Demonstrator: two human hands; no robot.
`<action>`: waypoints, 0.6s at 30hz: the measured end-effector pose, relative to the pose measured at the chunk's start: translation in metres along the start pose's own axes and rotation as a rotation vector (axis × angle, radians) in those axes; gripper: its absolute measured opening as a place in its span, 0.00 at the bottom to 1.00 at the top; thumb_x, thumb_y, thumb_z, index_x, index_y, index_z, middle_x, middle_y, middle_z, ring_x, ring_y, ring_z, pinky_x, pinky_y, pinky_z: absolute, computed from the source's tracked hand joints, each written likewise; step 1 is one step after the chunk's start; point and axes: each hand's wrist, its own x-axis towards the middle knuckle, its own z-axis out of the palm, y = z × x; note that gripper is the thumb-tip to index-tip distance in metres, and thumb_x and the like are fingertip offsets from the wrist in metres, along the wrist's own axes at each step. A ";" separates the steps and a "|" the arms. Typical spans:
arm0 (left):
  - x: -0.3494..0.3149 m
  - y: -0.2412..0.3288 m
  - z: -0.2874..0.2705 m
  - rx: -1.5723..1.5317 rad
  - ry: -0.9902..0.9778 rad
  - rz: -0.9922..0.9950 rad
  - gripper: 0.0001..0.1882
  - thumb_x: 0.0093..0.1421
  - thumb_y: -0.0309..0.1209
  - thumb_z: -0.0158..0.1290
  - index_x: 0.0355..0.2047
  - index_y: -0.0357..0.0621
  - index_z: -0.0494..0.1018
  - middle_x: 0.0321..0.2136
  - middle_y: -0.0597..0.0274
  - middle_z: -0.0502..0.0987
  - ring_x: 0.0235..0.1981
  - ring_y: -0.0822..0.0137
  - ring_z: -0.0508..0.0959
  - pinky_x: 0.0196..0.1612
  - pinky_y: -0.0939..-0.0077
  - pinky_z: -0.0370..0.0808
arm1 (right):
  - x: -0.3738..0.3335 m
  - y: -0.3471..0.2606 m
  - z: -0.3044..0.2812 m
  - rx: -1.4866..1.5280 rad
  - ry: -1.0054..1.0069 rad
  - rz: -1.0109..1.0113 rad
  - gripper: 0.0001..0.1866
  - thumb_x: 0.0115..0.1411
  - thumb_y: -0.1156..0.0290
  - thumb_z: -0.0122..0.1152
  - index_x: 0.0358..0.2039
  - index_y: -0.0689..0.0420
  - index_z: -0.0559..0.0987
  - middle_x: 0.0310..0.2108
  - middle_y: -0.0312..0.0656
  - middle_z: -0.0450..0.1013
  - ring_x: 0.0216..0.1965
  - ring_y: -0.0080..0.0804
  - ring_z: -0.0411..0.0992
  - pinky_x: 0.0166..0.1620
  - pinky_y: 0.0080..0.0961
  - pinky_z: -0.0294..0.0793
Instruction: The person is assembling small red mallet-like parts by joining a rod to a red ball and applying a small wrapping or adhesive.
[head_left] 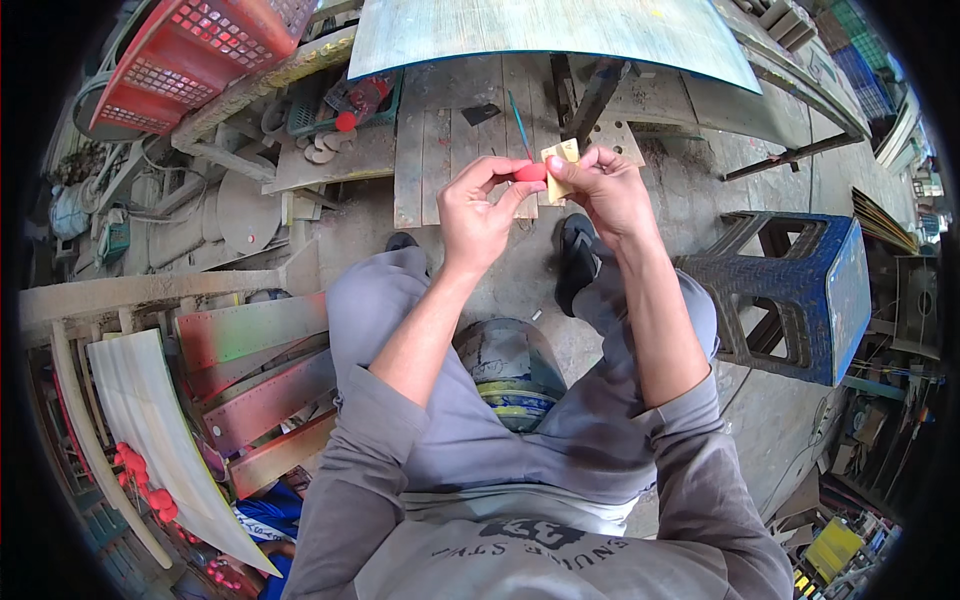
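Note:
My left hand (478, 212) pinches a small, rounded red piece (530, 174) between thumb and fingertips. Close against it, my right hand (614, 192) grips a small folded yellowish sheet (561, 172) that looks like sandpaper. The sheet touches or nearly touches the red piece; the fingers partly hide where they meet. A thin teal-and-red stick (519, 122) reaches up and away from the red piece, and whether it is joined to it I cannot tell. Both hands are held above the front of a worn wooden plank bench (422, 160).
Ahead is a pale, blue-edged board (560, 35). A red perforated basket (205, 55) stands far left, near a green crate (303, 112) holding a red-capped bottle (360, 103). On the right is a blue plastic stool (842, 290). Red balls (145, 480) lie by a pale panel (160, 420) lower left.

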 end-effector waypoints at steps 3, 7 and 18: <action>0.000 0.004 0.003 -0.237 0.019 -0.065 0.10 0.49 0.14 0.57 0.34 0.30 0.74 0.33 0.57 0.76 0.36 0.69 0.78 0.39 0.77 0.77 | 0.002 0.000 0.000 0.131 -0.005 0.085 0.10 0.55 0.75 0.64 0.21 0.55 0.71 0.26 0.38 0.75 0.27 0.24 0.74 0.33 0.22 0.78; -0.002 0.002 0.006 -0.151 0.048 -0.058 0.10 0.50 0.13 0.57 0.34 0.31 0.74 0.32 0.57 0.76 0.38 0.69 0.77 0.42 0.77 0.77 | 0.003 -0.001 0.007 0.098 -0.020 0.138 0.12 0.52 0.75 0.68 0.21 0.56 0.71 0.25 0.37 0.74 0.26 0.23 0.73 0.31 0.20 0.75; -0.001 0.005 0.005 -0.341 0.032 -0.183 0.11 0.49 0.14 0.57 0.34 0.31 0.74 0.31 0.57 0.77 0.38 0.69 0.77 0.45 0.77 0.77 | 0.002 0.001 0.000 0.230 -0.047 0.112 0.12 0.53 0.75 0.66 0.20 0.54 0.70 0.26 0.36 0.73 0.27 0.22 0.73 0.34 0.19 0.74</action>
